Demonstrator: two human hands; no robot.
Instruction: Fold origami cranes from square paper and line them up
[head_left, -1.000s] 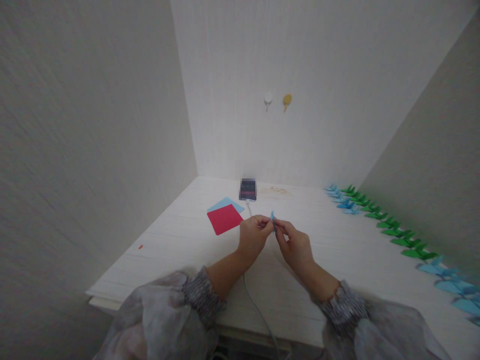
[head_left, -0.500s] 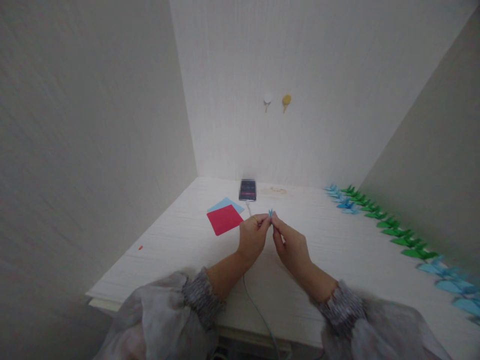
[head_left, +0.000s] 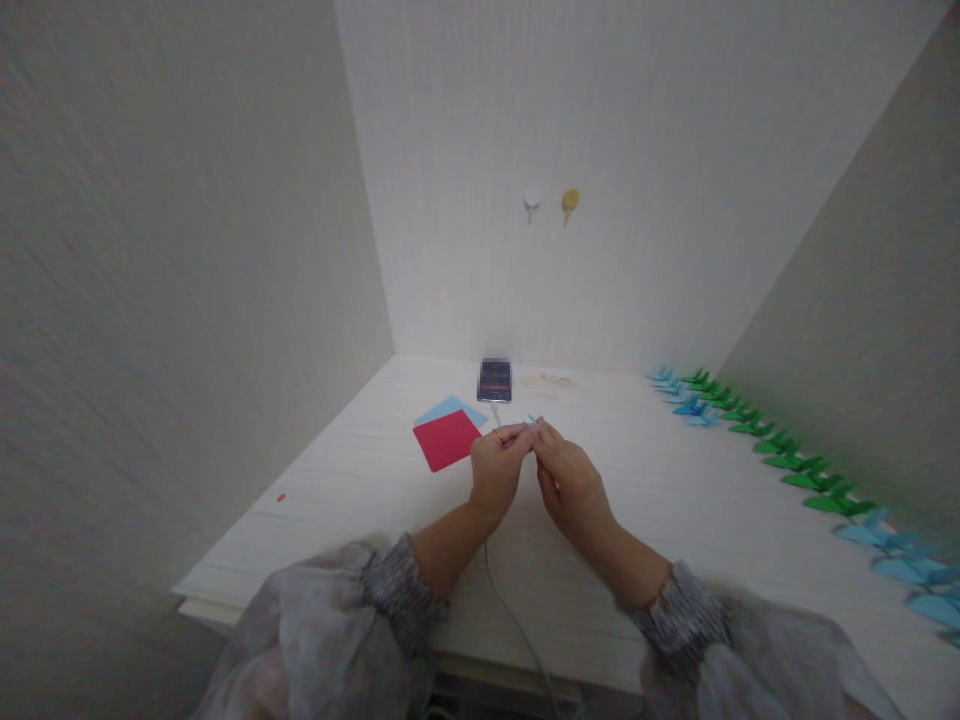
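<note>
A small folded piece of light-blue paper is pinched between my two hands above the middle of the table; most of it is covered by fingers. My left hand is closed on its left side, a gold ring on one finger. From the right, my right hand grips it with thumb and forefinger, the fingertips of both hands meeting. Just left of my left hand lies a red paper square, partly over a light-blue paper square.
A phone lies near the back wall, its cable running under my hands to the front edge. Rows of folded paper cranes, green and blue, line the right side. A small orange scrap is at left. Two hooks hang on the wall.
Both hands have shifted slightly left. The folded blue paper has turned from pointing upright to tilting left, and less of it shows between the fingers.
</note>
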